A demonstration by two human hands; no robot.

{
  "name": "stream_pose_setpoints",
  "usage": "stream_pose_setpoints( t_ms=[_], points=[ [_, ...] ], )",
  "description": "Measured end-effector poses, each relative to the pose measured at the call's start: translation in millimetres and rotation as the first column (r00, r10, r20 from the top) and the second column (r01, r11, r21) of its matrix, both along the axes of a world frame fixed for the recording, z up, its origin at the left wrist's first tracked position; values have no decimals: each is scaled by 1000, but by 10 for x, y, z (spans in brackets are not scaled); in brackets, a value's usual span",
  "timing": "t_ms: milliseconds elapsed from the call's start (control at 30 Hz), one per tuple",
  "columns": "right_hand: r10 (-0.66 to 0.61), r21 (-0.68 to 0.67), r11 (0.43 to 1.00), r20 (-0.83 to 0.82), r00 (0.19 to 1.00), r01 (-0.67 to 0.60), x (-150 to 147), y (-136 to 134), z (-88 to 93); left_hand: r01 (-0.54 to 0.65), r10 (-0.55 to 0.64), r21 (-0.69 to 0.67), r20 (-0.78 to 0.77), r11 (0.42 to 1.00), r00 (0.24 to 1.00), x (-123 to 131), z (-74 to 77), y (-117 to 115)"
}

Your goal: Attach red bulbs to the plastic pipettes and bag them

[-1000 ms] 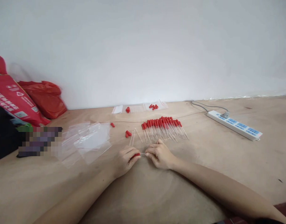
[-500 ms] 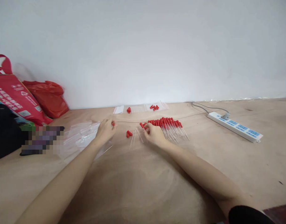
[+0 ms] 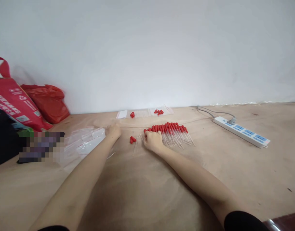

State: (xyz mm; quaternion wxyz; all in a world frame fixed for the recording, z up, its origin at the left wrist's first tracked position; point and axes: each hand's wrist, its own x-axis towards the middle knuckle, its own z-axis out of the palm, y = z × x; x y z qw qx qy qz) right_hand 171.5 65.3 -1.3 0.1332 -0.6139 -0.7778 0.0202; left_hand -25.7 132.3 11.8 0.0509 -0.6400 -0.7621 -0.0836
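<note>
Bare wood-toned tabletop, pale wall behind. Both arms reach forward from the near edge. Left forearm runs up and inward, overlapping the right side of the clear plastic bags and hiding part of them. Right forearm angles in from the lower right, wrist low, back of hand up.

Row of red-topped clear tubes lies centre-right, tips toward the person. Loose red caps left of it, with thin bare tubes just beside. More caps on flat packaging by the wall. Power strip well off to the right; red bag far left.

Right hand: fingers curled in at the row's left end, nearest tubes partly covered; can't tell if it grips one. Left hand: just past the bags, fingers hidden, can't tell opening or contents.
</note>
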Motion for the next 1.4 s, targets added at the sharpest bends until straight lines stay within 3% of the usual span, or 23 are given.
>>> stream_pose_setpoints(
  t_ms=[200,333,467,500,567,633,733,833,967,1133,1400],
  points=[
    [35,-2,999,7,999,-35,-38,-68,12,53,-68,131,111,990,991,79,54,-82],
    [26,-59,998,61,998,-22,-109,-83,47,207,-264,266,199,942,944,217,93,-284],
    [33,-105,994,68,997,-26,-129,-101,103,339,-435,327,288,882,853,374,32,-670],
    [25,-97,995,62,998,-19,-106,-112,116,364,-471,334,336,869,816,406,-2,-782],
    [5,-65,998,40,999,-2,-15,-148,131,374,-553,408,578,833,601,459,-86,-995],
    [20,-21,1000,-8,1000,-21,133,-204,116,379,-552,410,701,830,451,497,-177,-1165],
    [176,33,984,-141,974,-173,399,-321,14,383,-498,362,792,850,354,537,-291,-1302],
    [336,120,941,-245,910,-315,603,-457,-133,398,-504,356,779,845,373,567,-349,-1335],
    [461,244,882,-280,842,-402,684,-592,-222,438,-583,402,681,804,444,585,-335,-1360],
    [513,260,851,-225,829,-456,656,-647,-180,446,-643,464,544,765,538,568,-293,-1399],
    [544,250,833,-211,812,-493,668,-652,-200,549,-709,450,451,705,541,537,-297,-1378]
  ],
)
